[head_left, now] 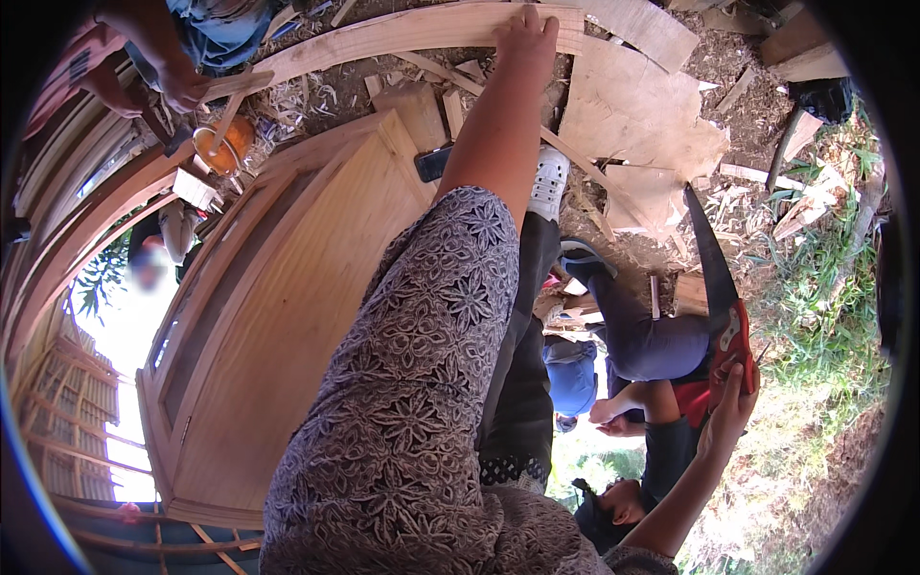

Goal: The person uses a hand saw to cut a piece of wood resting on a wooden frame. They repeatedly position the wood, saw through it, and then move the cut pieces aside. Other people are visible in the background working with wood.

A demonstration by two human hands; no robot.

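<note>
At the far end of the view my left hand (pixel 525 36) lies over a long, slightly curved-looking pale wooden board (pixel 393 34), its fingers bent over the board near the right end. My right hand (pixel 730 402), low on the right, is wrapped round the red handle of a handsaw (pixel 711 259). The saw's dark blade points away from me, its tip beside a pale sheet of wood (pixel 637 110), apart from the board. My left arm, in a grey patterned sleeve, crosses the middle.
A large wooden panelled door or cabinet (pixel 287 316) fills the left. Beyond it are an orange rounded object (pixel 225 144) and another person's hand (pixel 182 86). A dark flat object (pixel 433 165) lies near a white clog (pixel 549 182). Another person (pixel 661 450) sits at right; shavings and offcuts litter the ground.
</note>
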